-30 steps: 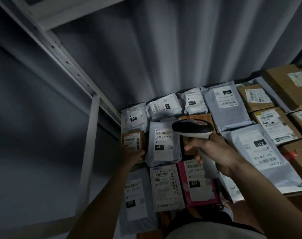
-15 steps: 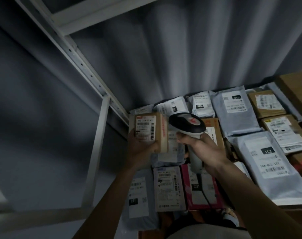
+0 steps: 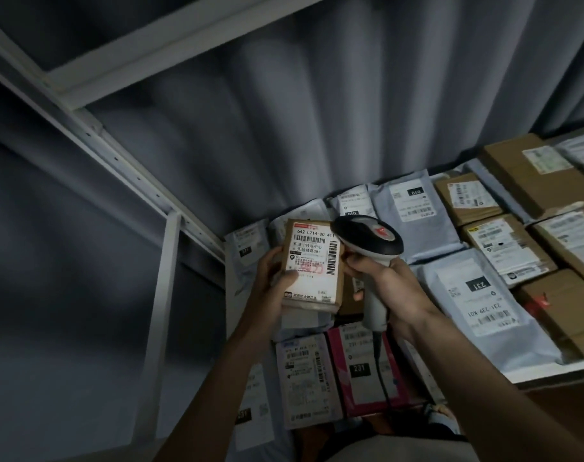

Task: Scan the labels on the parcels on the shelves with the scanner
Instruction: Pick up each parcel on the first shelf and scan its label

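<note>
Progress-wise I'd guess I'm mid-shelf: one small brown box (image 3: 312,266) is lifted up in the center of the frame, and the shelf (image 3: 550,373) at lower right is packed with grey mailers and cartons I can't tell are scanned or not. My left hand (image 3: 273,281) has its grip wrapped around the box's left edge, label facing me. My right hand (image 3: 389,288) is clamped on the scanner (image 3: 370,240) handle, its head just beside the label's right-hand barcode, nearly touching.
</note>
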